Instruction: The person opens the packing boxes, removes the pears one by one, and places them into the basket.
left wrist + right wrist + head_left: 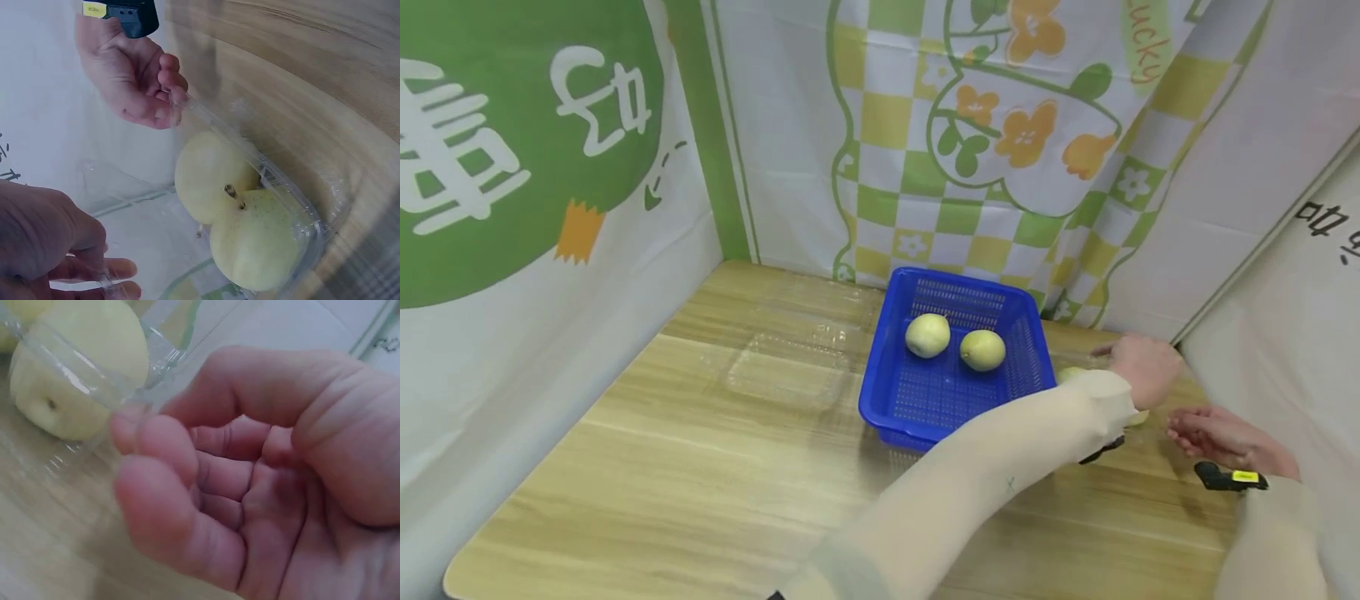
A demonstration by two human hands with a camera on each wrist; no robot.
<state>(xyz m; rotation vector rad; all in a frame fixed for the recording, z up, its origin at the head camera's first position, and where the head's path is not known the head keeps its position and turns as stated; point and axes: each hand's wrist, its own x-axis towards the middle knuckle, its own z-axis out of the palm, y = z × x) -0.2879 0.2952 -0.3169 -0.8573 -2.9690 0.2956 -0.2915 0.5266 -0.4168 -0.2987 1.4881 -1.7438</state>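
Observation:
Two pale yellow pears (pixel 256 240) sit side by side in a clear plastic box (pixel 290 190) at the table's right end, best seen in the left wrist view. My left hand (pixel 1144 368) reaches over the box and pinches a clear plastic edge at its far side. On the near right, my right hand (pixel 1221 437) grips the box's edge between thumb and fingertip, its other fingers curled in. The right wrist view shows this right hand (pixel 231 462) close up, with one pear (pixel 81 369) behind the plastic. In the head view my left forearm and hand hide much of the box.
A blue plastic basket (pixel 880 367) with two more pears (pixel 955 342) stands left of my forearm. Farther left lie clear plastic containers (pixel 786 367) on the wooden table (pixel 647 492). Printed curtains (pixel 790 167) close in the back and both sides.

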